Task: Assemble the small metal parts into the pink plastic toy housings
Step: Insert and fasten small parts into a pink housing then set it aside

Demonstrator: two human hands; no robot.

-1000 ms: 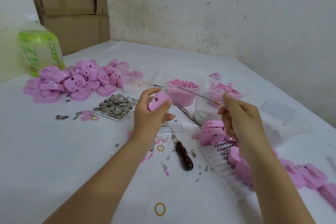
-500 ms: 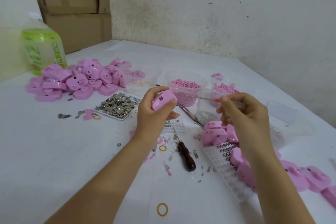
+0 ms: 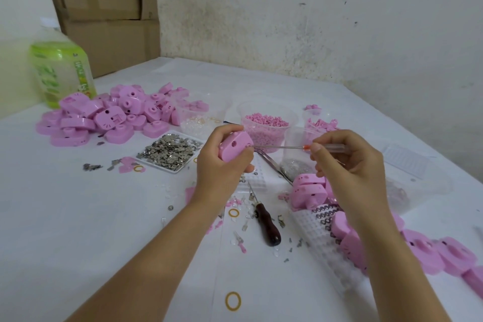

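Pink glossy housing (image 3: 235, 148) gripped in left hand (image 3: 220, 165); right hand (image 3: 349, 162) pinches thin steel-shafted screwdriver (image 3: 300, 147) (clear handle).

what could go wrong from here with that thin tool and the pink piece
1. The right hand aims the thin tool at the pink housing, with its tip close to the left hand's fingers. A slip could jab them.
2. The housing is held in the air over scattered small bits. A dropped metal part would likely be hard to find among them.
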